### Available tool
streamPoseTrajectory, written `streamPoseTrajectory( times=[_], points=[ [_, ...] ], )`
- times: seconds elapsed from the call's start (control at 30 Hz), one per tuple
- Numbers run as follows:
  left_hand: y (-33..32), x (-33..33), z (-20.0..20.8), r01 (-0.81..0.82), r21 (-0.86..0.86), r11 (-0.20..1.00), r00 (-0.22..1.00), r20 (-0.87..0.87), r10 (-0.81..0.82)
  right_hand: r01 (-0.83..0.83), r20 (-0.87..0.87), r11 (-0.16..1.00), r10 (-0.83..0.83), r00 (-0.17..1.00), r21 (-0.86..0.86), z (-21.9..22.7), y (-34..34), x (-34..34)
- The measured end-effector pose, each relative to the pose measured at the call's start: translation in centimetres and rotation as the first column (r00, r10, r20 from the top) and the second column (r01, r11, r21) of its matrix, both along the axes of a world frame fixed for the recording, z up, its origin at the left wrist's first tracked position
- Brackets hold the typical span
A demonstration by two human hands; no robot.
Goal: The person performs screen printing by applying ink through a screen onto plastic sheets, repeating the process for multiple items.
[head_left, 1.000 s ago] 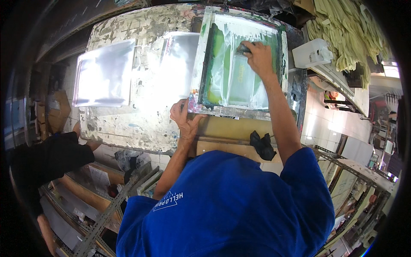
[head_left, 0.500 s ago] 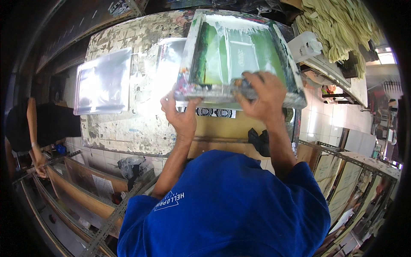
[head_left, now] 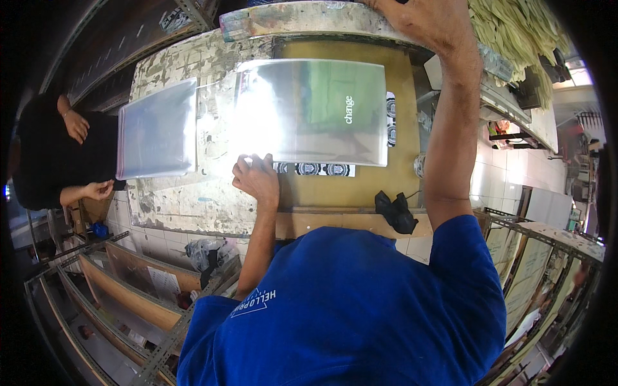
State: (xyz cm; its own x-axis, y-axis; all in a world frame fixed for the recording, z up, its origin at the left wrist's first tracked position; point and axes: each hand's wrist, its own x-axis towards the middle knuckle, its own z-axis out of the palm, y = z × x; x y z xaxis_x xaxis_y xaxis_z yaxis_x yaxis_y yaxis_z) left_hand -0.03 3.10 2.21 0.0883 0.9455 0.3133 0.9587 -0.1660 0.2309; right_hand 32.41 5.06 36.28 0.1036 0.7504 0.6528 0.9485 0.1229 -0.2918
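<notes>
A clear plastic bag [head_left: 309,112] with a green patch and small white lettering lies flat on a yellowish board [head_left: 347,193]. My left hand [head_left: 257,182] is at the bag's near left edge, its fingers curled and closed on that edge. The wooden screen frame [head_left: 309,20] is tilted up at the far side, its edge toward me. My right hand [head_left: 428,22] reaches far forward and grips the frame's right part; the top of the picture cuts off some fingers. Strips with black round patterns [head_left: 315,169] show along the bag's near and right sides.
A stack of clear plastic bags [head_left: 158,132] lies at the table's left. A black cloth [head_left: 396,212] rests near the front edge. Another person in black [head_left: 67,151] stands at the left. Metal-framed racks [head_left: 129,289] flank me, and yellowish gloves [head_left: 515,45] hang at far right.
The screen frame has swung up and away from the board, uncovering the bag with its green print. My right hand has moved far forward; my left has shifted from the frame to the bag.
</notes>
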Motion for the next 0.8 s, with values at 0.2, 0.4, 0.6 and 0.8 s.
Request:
streamPoseTrajectory(
  times=[0.2,0.4,0.6,0.8],
  points=[
    [0.1,0.1,-1.3,0.003,0.077,0.997,0.996,0.092,-0.01,0.062,-0.057,0.987,-0.071,0.996,-0.147,0.8,0.0,0.0],
    [0.0,0.1,-1.7,-0.059,0.081,0.995,0.991,0.124,0.049,0.049,0.018,0.994,-0.048,0.999,-0.096,0.8,0.2,0.1],
    [0.4,-0.4,-2.2,-0.012,0.076,0.997,0.981,0.195,-0.003,-0.005,-0.006,0.998,0.004,1.0,-0.069,0.5,0.3,0.5],
    [0.7,-0.5,-2.7,-0.141,0.095,0.985,0.978,0.171,0.124,0.046,0.003,0.992,-0.046,0.999,-0.116,0.6,0.3,0.4]
  ],
)
